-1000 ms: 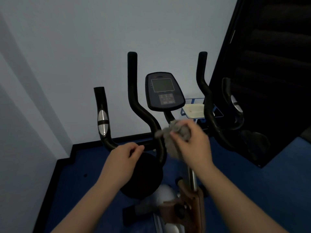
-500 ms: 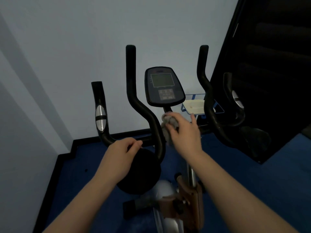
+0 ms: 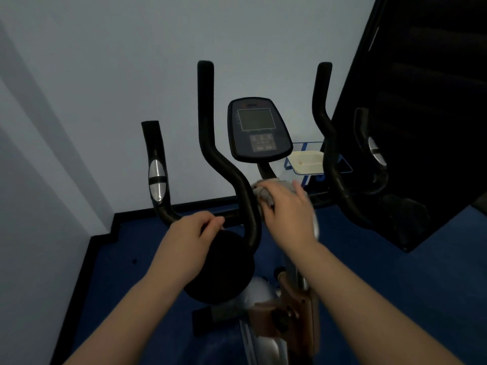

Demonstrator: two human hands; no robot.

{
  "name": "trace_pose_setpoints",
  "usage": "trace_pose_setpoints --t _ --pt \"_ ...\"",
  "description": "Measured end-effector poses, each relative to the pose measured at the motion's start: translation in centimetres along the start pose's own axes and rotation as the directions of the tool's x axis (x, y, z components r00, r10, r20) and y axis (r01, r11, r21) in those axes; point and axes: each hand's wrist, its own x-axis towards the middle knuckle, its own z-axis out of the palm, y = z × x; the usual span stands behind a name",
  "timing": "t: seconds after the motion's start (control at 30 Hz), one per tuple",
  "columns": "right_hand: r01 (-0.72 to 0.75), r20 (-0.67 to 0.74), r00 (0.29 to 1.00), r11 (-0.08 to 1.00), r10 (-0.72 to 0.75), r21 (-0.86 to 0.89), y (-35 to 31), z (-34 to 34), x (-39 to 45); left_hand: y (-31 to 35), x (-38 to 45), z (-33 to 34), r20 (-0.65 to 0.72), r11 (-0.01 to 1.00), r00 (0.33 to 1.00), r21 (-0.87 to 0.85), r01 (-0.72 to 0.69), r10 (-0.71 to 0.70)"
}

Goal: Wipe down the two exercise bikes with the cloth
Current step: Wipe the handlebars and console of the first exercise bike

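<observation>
An exercise bike with black curved handlebars (image 3: 224, 164) and a dark console (image 3: 259, 130) stands in front of me. My right hand (image 3: 288, 206) grips a grey cloth (image 3: 264, 194) and holds it against the post just below the console, beside the left inner handlebar. My left hand (image 3: 188, 238) is curled round the horizontal handlebar bar on the left. The bike's silver and brown frame (image 3: 287, 299) shows below my arms. Only one bike is in view.
A pale wall stands close behind the bike, with a black skirting along the blue floor (image 3: 395, 285). A dark panel (image 3: 421, 101) fills the right side. A cream tray in a blue wire rack (image 3: 308, 160) sits behind the right handlebar.
My right hand has carried the cloth upward from the handlebar junction to the post under the console. My left hand stays on the bar.
</observation>
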Motion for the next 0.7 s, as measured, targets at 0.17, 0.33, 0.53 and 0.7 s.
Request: trace_pose_setpoints --t 0.17,0.33,0.53,0.7 --pt "0.11 0.057 0.993 0.993 -0.108 -0.043 0.9 -1.3 -1.3 0.0 -0.2 0.0 -0.006 1.0 1.0 0.023 -0.004 0.004" --pt "0.019 0.135 0.991 1.0 -0.017 -0.015 0.3 -0.6 1.5 0.0 -0.1 -0.1 0.0 0.999 1.0 0.041 0.009 -0.009" --pt "0.102 0.053 0.994 0.994 -0.1 -0.046 1.2 -2.4 -2.2 -0.2 -0.1 0.1 -0.01 0.998 1.0 0.064 -0.02 0.021" --pt "0.001 0.068 0.998 0.999 0.003 -0.055 0.1 -0.5 0.8 -0.1 0.0 0.0 -0.005 0.997 0.999 0.061 -0.037 0.038"
